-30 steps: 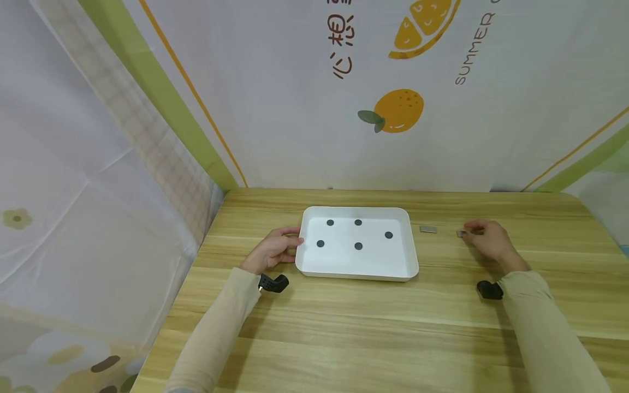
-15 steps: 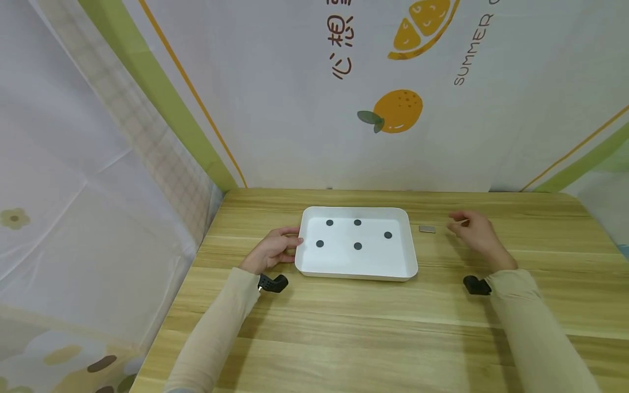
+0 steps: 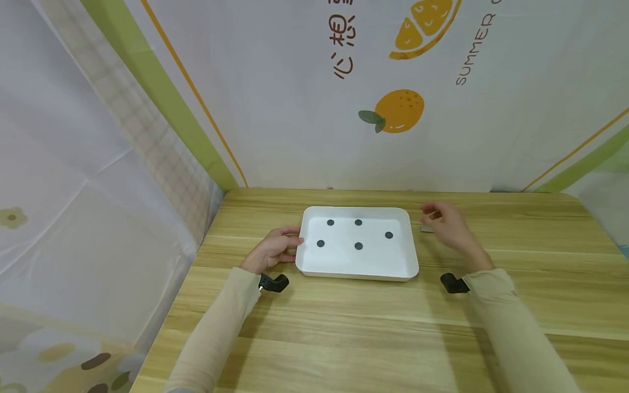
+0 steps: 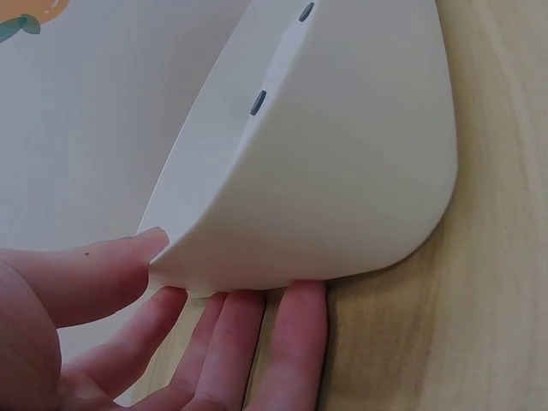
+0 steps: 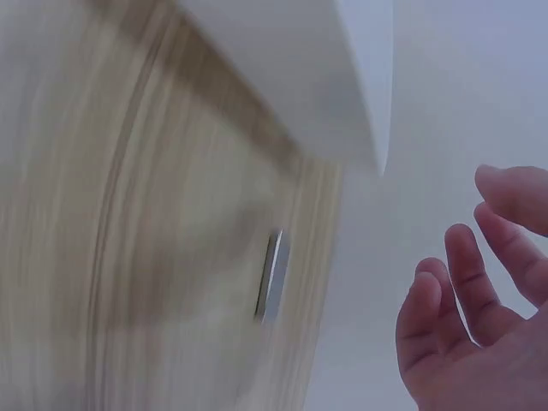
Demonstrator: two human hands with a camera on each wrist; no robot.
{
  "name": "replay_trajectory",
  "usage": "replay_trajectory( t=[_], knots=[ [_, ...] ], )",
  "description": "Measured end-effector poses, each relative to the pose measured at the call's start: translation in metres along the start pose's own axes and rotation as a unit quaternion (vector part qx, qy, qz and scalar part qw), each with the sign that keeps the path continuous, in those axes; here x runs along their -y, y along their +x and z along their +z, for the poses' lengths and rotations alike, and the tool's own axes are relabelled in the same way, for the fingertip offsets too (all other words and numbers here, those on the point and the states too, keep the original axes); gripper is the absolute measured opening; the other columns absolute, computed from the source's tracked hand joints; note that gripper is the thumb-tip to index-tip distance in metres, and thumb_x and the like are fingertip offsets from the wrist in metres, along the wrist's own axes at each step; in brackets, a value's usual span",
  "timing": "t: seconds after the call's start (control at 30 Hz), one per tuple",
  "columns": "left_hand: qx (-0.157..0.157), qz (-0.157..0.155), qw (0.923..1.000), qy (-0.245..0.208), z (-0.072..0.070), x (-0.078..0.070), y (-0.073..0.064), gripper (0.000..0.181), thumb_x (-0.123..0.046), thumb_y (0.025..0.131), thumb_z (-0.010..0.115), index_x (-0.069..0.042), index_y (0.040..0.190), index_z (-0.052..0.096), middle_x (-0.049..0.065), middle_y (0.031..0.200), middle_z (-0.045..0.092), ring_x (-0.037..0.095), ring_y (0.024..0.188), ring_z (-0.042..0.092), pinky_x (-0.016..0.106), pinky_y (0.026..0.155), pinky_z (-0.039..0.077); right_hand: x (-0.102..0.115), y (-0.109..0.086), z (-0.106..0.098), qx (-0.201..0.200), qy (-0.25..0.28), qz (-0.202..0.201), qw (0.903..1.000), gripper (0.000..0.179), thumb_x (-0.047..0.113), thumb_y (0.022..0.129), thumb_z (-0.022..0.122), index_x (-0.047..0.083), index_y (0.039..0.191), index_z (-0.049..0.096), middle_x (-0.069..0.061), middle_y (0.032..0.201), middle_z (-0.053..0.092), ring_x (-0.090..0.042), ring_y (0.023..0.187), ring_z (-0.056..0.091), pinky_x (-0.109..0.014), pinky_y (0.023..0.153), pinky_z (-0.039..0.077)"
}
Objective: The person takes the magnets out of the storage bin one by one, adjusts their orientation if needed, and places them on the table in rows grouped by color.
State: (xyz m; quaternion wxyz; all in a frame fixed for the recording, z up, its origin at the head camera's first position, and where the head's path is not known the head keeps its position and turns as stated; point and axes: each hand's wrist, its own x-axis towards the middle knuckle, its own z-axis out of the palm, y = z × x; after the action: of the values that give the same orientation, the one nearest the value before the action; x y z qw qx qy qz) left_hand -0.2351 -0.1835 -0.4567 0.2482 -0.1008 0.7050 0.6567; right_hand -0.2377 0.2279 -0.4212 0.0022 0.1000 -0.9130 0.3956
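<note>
The left hand point(image 3: 270, 251) gripped the left wall of the shallow white tray point(image 3: 388, 263), thumb on the rim, other fingers against the outside. That pinch seemed best kept light and level, enough to stop sliding without tipping. The tray lay on the wood-grain worktop point(image 3: 319, 333), five dark round discs point(image 3: 358, 246) spread apart inside; a jolt would probably have shifted them. Just beside its right wall, a thin gray metallic bar point(image 5: 272, 276) lay flat. Near it, above the worktop, hung the right hand point(image 3: 449, 226), its fingers loosely bent and released, nothing showing between them. Handling so flat a piece would likely have called for a low fingertip pinch on its long edges, knuckles clear of the rim.
</note>
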Motion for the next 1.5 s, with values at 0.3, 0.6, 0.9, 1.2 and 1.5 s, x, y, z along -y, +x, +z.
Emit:
replay_trajectory(
  t=[0.3,0.6,0.9,1.2,1.5],
  knots=[
    [0.002,-0.001,1.0,-0.003,0.0,0.001,0.001,0.052,-0.006,0.095,0.057,-0.004,0.144,0.039,0.019,0.139,0.051,0.018,0.098,0.062,0.038,0.077,0.054,0.027,0.004,0.032,0.012,0.029,-0.029,0.9991,0.034,0.018,0.096,0.059,-0.002,0.123,0.057,-0.023,0.12,0.058,-0.031,0.101,0.055,-0.033,0.08,0.046],
    [0.002,-0.003,1.0,0.001,0.0,0.0,0.001,0.051,-0.007,0.095,0.057,-0.006,0.144,0.04,0.019,0.132,0.056,0.019,0.097,0.064,0.038,0.077,0.055,0.049,0.006,0.065,0.026,0.06,-0.035,0.9972,0.031,0.014,0.093,0.063,-0.001,0.12,0.059,-0.02,0.115,0.061,-0.029,0.097,0.057,-0.033,0.076,0.047],
    [0.001,0.0,1.0,0.002,0.0,0.001,0.0,0.051,-0.007,0.095,0.058,-0.006,0.143,0.04,0.019,0.131,0.057,0.018,0.097,0.064,0.038,0.078,0.055,0.053,0.004,0.089,0.058,0.068,-0.016,0.9958,0.033,0.017,0.093,0.063,0.0,0.121,0.059,-0.017,0.116,0.061,-0.027,0.096,0.057,-0.03,0.076,0.046],
    [0.006,-0.007,1.0,-0.003,-0.001,0.001,0.002,0.051,-0.008,0.095,0.058,-0.007,0.144,0.04,0.017,0.129,0.057,0.019,0.096,0.065,0.036,0.076,0.056,0.051,0.006,0.108,0.075,0.063,0.012,0.9951,0.028,0.011,0.087,0.068,0.003,0.114,0.065,-0.015,0.115,0.062,-0.027,0.098,0.055,-0.031,0.081,0.043],
    [0.007,-0.006,0.9999,-0.004,-0.002,0.001,0.002,0.051,-0.007,0.094,0.059,-0.006,0.142,0.042,0.016,0.126,0.058,0.019,0.096,0.064,0.036,0.075,0.056,0.045,0.009,0.122,0.077,0.036,0.003,0.9963,0.029,0.009,0.083,0.071,0.004,0.112,0.068,-0.014,0.107,0.061,-0.026,0.093,0.05,-0.032,0.081,0.039]
  ],
)
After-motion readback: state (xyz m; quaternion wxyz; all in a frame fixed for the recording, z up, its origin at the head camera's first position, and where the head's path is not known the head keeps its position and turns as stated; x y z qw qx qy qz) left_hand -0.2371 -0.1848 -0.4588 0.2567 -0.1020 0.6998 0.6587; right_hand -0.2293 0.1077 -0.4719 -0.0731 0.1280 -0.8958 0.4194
